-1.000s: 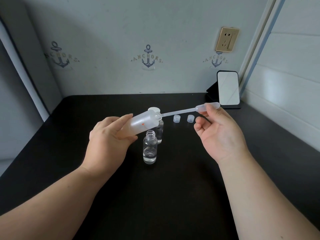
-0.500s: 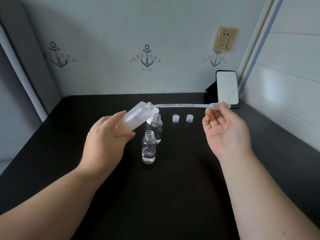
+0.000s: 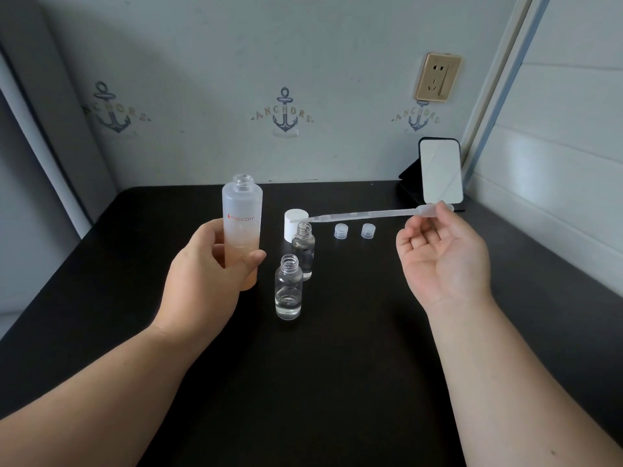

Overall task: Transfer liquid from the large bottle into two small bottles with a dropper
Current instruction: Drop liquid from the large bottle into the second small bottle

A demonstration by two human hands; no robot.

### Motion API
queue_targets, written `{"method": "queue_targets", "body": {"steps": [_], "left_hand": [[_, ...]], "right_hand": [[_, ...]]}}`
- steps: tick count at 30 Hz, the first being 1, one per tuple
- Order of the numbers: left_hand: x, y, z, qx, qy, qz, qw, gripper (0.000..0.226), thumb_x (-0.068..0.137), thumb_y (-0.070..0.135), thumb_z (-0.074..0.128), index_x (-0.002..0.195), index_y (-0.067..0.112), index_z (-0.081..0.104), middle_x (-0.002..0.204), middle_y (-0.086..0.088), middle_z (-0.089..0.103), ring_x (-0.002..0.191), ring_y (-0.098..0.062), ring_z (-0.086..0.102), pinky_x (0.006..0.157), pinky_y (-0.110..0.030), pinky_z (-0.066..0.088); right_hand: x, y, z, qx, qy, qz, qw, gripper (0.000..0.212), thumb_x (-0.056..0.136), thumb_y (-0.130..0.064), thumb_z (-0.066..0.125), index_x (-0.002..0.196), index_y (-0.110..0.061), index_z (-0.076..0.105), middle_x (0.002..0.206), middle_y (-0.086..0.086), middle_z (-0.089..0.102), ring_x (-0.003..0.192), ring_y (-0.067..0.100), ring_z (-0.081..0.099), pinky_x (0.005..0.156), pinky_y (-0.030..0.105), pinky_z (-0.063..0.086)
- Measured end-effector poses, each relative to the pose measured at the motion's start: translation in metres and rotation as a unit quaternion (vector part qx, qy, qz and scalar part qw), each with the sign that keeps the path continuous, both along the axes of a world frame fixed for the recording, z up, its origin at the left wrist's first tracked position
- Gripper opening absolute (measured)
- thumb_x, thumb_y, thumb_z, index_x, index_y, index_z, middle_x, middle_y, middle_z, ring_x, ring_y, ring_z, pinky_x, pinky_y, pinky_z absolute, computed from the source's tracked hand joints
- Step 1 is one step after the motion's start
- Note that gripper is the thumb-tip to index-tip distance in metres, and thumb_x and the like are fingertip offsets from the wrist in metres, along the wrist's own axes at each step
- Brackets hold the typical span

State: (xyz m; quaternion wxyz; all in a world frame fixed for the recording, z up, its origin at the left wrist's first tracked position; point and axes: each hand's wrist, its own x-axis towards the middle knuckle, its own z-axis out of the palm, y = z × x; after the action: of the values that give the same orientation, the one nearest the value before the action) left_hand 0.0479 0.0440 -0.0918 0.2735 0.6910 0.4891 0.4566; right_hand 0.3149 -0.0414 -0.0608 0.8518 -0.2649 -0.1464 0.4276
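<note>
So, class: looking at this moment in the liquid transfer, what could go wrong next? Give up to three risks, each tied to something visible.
1. The dropper, pinched only at its bulb by the right hand, lies nearly level, so liquid may drip onto the table.
2. Both small bottles stand open and close together; a nudge could topple them.
3. The large bottle is uncapped in the left hand; tilting may spill it.

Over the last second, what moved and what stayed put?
The left hand has swung the frosted large bottle from tilted to upright. The right hand, still pinching the bulb, has drawn the clear plastic dropper out of its neck; its tip now sits above the farther small glass bottle. Both small bottles and caps stayed put.
</note>
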Motion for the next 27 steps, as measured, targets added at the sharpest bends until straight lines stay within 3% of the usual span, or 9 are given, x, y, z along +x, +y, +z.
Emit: {"method": "queue_targets", "body": {"steps": [9,12,15,18,21,23,27], "left_hand": [[0.0,0.001,0.0,-0.012,-0.031,-0.039,0.999,0.065,0.076,0.057,0.072,0.133,0.037,0.048,0.112,0.025,0.061,0.097,0.009,0.059,0.072,-0.014,0.045],[-0.003,-0.005,0.004,0.028,-0.077,-0.028,0.996,0.044,0.086,0.052,0.067,0.124,0.042,0.048,0.11,0.024,0.059,0.1,0.014,0.057,0.075,-0.014,0.044],[-0.01,-0.013,0.01,0.124,-0.09,0.014,0.988,0.023,0.092,0.036,0.062,0.114,0.038,0.053,0.099,0.019,0.058,0.092,0.002,0.059,0.07,-0.015,0.045],[-0.013,-0.023,0.011,0.179,-0.07,-0.031,0.981,0.012,0.094,0.025,0.061,0.101,0.034,0.059,0.09,0.014,0.061,0.08,-0.009,0.062,0.063,-0.015,0.049],[-0.011,-0.027,0.011,0.15,-0.03,-0.103,0.983,0.005,0.094,0.033,0.065,0.098,0.032,0.067,0.078,0.01,0.064,0.07,-0.016,0.063,0.061,-0.022,0.051],[-0.009,-0.028,0.012,0.127,0.02,-0.137,0.982,0.023,0.088,0.048,0.062,0.104,0.033,0.069,0.077,0.012,0.065,0.069,-0.015,0.064,0.06,-0.022,0.051],[-0.003,-0.025,0.011,0.071,0.089,-0.181,0.977,0.052,0.074,0.068,0.062,0.118,0.039,0.065,0.095,0.033,0.066,0.073,-0.007,0.064,0.066,-0.01,0.047]], "right_hand": [[0.0,0.002,0.0,0.005,-0.033,0.016,0.999,0.024,0.091,-0.014,0.066,0.069,-0.012,0.076,0.075,0.001,0.066,0.062,0.014,0.059,0.064,0.025,0.05],[0.0,0.002,0.0,0.001,-0.053,0.016,0.998,0.025,0.091,-0.015,0.065,0.068,-0.012,0.073,0.075,0.001,0.065,0.063,0.013,0.058,0.065,0.025,0.049],[-0.001,0.001,0.001,-0.003,-0.057,0.012,0.998,0.025,0.09,-0.016,0.066,0.067,-0.011,0.074,0.074,0.001,0.065,0.063,0.013,0.058,0.064,0.024,0.049],[-0.002,0.001,0.002,-0.007,-0.055,0.01,0.998,0.027,0.092,-0.015,0.065,0.067,-0.011,0.075,0.074,0.001,0.064,0.062,0.013,0.057,0.064,0.024,0.049],[-0.002,0.001,0.002,-0.005,-0.057,0.01,0.998,0.025,0.091,-0.016,0.066,0.068,-0.011,0.074,0.075,0.001,0.064,0.063,0.013,0.057,0.064,0.024,0.049],[-0.002,0.0,0.002,-0.001,-0.06,0.012,0.998,0.023,0.09,-0.017,0.066,0.069,-0.01,0.074,0.075,0.001,0.064,0.063,0.013,0.057,0.065,0.024,0.048],[-0.002,0.001,0.002,0.001,-0.057,0.012,0.998,0.02,0.088,-0.017,0.068,0.071,-0.011,0.074,0.075,0.002,0.065,0.063,0.014,0.058,0.064,0.024,0.049]]}}
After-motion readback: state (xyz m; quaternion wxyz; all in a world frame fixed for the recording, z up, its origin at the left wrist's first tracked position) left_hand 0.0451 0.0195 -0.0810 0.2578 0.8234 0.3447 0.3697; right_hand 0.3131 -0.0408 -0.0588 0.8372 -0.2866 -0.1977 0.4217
